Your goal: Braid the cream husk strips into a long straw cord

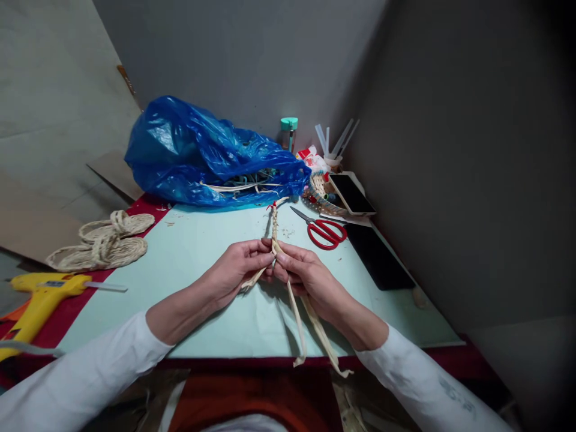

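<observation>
Left hand (pixel 247 263) and right hand (pixel 310 273) meet over the middle of the bench (pixel 211 231), thumbs and fingers of both pinching the near part of a pale plaited braid (pixel 275 223), whose far end, bound with a red tie (pixel 272 205), points toward a blue plastic bag (pixel 189 153). Loose strands (pixel 319 327) leave the grip, a short one beneath the left hand and two longer ones trailing from the right toward the near edge. Red-handled scissors (pixel 327 244) lie right of the braid; woven sandals (pixel 119 255) and a yellow glue gun (pixel 47 294) sit at left.
</observation>
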`<state>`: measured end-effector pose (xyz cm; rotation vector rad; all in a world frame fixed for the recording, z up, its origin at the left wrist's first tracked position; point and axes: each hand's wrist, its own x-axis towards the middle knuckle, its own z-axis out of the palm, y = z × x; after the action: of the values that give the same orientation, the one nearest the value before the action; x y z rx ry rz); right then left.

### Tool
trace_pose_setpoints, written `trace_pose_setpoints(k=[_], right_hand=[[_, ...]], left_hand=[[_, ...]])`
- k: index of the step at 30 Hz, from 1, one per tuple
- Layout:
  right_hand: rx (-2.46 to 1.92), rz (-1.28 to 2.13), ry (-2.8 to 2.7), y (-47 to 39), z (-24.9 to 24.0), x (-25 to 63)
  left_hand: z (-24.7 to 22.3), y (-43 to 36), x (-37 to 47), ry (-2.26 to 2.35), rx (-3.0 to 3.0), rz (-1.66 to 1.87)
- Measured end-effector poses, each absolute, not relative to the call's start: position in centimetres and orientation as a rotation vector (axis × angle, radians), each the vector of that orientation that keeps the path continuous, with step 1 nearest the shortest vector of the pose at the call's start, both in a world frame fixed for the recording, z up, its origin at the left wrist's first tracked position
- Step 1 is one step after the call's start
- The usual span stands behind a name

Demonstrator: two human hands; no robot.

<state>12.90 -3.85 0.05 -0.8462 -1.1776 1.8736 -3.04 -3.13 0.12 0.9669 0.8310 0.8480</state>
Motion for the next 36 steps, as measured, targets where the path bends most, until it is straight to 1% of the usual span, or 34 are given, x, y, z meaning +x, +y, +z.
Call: trace_pose_setpoints(k=[4,9,14,19,25,29,33,36], right_hand=[[-0.878,1.848,-1.25,-3.9,-0.5,12.8],[-0.92,1.71,-1.503,-3.9,-1.4,12.9],[-1.056,1.397,-1.867,-3.9,-1.1,13.1],[-1.135,1.179,-2.012,-4.4,-0.7,13.1],[-1.41,0.859,-2.256,-5.0,0.1,12.7],[-1.593,0.535,-2.553,-4.9,1.6,12.3],[-1.682,0.164,-2.729,-4.8,2.4,12.0],[-1.71,0.027,-2.749,-5.0,2.7,12.1]], left_hand=[[-0.2,-3.0,-3.5,0.879,0.886,0.84],[-0.6,-3.4,-3.6,1.039,0.887,0.869],[-0.6,-4.0,-3.4,1.113,0.922,0.871],[0.0,-4.0,-3.3,1.199,1.073,0.874],[0.0,-3.7,-3.6,1.255,1.295,0.864],[-0.1,-3.5,-3.6,1.277,1.346,0.86],[0.1,-3.4,-3.3,1.324,1.212,0.767],[0.2,-3.3,-3.0,1.293,1.182,0.692]])
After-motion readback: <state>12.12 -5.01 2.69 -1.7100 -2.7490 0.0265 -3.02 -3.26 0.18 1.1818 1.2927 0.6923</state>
